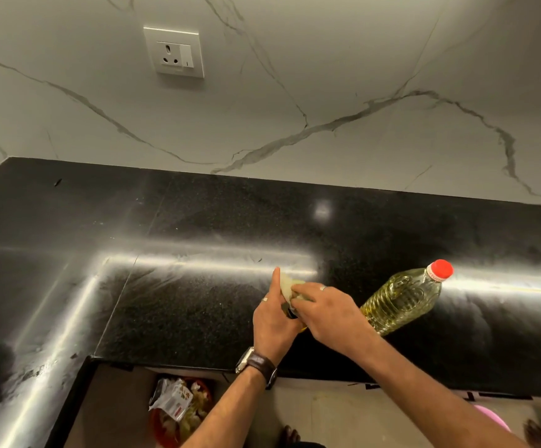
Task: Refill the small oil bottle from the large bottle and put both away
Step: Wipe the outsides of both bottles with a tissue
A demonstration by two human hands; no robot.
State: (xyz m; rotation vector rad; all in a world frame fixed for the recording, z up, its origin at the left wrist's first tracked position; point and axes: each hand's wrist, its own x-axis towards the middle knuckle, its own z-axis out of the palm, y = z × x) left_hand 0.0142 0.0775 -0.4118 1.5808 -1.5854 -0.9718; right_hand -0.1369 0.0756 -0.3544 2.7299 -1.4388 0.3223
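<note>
The large oil bottle [401,300], clear plastic with yellow oil and a red cap, stands on the black counter just right of my hands, its cap on. My left hand [274,321], with a wristwatch, is wrapped around the small oil bottle [291,313]. Only a dark bit and a sliver of yellow show between my palms. My right hand [329,315] pinches a pale translucent piece [288,286] at the small bottle's top, and my left thumb lies along it. Whether that piece is a cap or a funnel I cannot tell.
The black granite counter [198,302] is L-shaped and runs left and toward me, with its front edge right below my wrists. A marble wall with a socket [174,53] stands behind. A red bin of waste [182,409] and a pink object [492,417] are on the floor.
</note>
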